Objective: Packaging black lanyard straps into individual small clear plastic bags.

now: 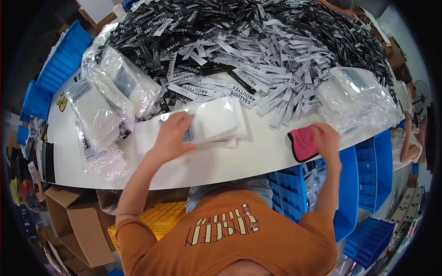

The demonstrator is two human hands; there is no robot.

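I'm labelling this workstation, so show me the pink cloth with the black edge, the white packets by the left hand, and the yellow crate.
Pink cloth [302,144]: head view, on the fabric inside its black edge.
White packets [215,118]: head view, on the topmost packet's face.
Yellow crate [162,218]: head view, on its visible lattice.

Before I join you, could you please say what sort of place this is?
Probably a packing workshop: the heap of flat black and white strips, clear plastic-wrapped bundles and blue plastic crates suggest it.
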